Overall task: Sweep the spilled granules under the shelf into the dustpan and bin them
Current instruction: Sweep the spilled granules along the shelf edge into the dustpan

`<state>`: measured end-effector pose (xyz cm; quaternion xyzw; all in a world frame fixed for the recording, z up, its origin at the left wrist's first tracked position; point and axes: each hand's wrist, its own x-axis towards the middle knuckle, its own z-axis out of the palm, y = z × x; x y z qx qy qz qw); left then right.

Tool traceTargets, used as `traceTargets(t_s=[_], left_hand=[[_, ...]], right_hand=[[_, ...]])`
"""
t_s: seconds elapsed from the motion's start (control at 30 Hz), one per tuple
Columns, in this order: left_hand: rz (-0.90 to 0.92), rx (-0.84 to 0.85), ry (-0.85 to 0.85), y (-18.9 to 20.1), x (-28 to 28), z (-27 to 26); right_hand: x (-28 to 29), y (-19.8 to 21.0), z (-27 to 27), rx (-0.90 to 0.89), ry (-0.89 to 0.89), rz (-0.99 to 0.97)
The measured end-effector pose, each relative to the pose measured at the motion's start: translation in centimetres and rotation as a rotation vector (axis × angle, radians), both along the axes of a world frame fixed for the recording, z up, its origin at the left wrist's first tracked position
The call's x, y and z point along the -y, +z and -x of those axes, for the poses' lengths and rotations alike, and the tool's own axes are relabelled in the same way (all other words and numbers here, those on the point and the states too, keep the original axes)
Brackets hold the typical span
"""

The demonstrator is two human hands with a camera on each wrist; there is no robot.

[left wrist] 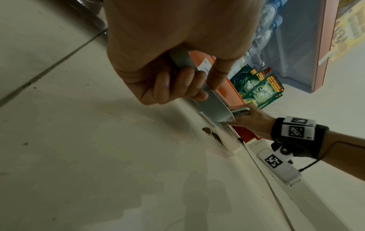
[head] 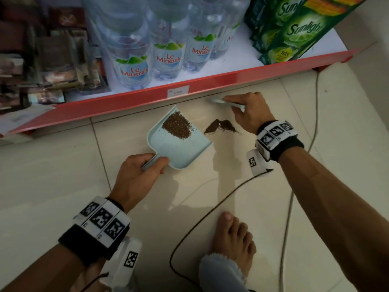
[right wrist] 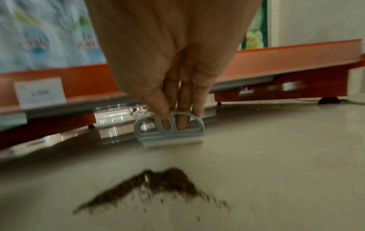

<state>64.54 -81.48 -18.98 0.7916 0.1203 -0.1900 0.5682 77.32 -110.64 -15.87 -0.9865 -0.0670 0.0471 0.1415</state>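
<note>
We see the left hand gripping the dustpan handle; one heap already lies inside. The right hand pinches a small brush (bristles down) by the shelf edge. Loose granules lie between pan and brush, just nearer than the right hand.

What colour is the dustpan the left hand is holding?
Pale blue-green, almost mint. The dustpan, gripped by the left hand, shows best in the head view.
</note>
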Motion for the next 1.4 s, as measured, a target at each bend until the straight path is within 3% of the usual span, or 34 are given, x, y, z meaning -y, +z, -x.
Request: traceTargets(t_s=[0.07, 0.17, 0.3, 0.4, 0.5, 0.6, 0.7, 0.77, 0.87, 0.97, 1.1, 1.23, 1.3, 1.4], left_hand=[[0.0, 0.017, 0.003, 0.0, -0.3, 0.0], [-0.01, 0.029, 0.01, -0.4, -0.4, -0.1], [-0.015, 0.03, 0.0, -0.4, -0.4, 0.1], [-0.016, 0.044, 0.003, -0.2, -0.8, 0.2], [-0.025, 0.047, 0.022, -0.2, -1.1, 0.2], [-0.032, 0.051, 0.014, -0.1, -1.0, 0.1], [-0.005, 0.052, 0.004, 0.3, -0.9, 0.2], [0.007, 0.048, 0.011, 0.5, -1.0, 0.1], [0.004, 0.05, 0.026, 0.6, -1.3, 0.1], [0.0, 0.058, 0.014, 0.6, -1.3, 0.2], [0.007, 0.048, 0.01, 0.7, -1.3, 0.1], [-0.014, 0.062, 0.018, 0.5, -1.6, 0.1], [-0.025, 0.066, 0.017, 0.4, -1.7, 0.2], [-0.007, 0.058, 0.014, 0.4, -1.5, 0.2]], right_hand=[[0.3, 0.7, 0.1, 0.104, -0.007, -0.043], [-0.1, 0.2, -0.7, 0.201, -0.086, 0.045], [-1.4, -1.1, -0.6, 0.034, -0.03, 0.036], [-1.3, -0.2, 0.3, 0.086, 0.047, -0.074], [-0.4, 0.0, 0.0, 0.206, -0.083, 0.008], [-0.5, -1.0, -0.6, 0.127, -0.201, 0.127], [-1.0, -1.4, 0.4, 0.039, -0.022, -0.016], [-0.7, -0.9, 1.3, 0.096, 0.074, -0.117], [0.7, -0.8, 0.8, 0.268, -0.017, -0.078], [1.2, -1.4, -0.2, 0.24, -0.128, 0.042], [-0.4, -1.6, 0.4, 0.138, 0.069, -0.113], [0.3, -1.2, 0.2, 0.319, -0.005, -0.084], [0.5, -1.4, -0.1, 0.28, -0.068, -0.01], [-0.2, -1.9, 0.3, 0.133, 0.053, -0.031]])
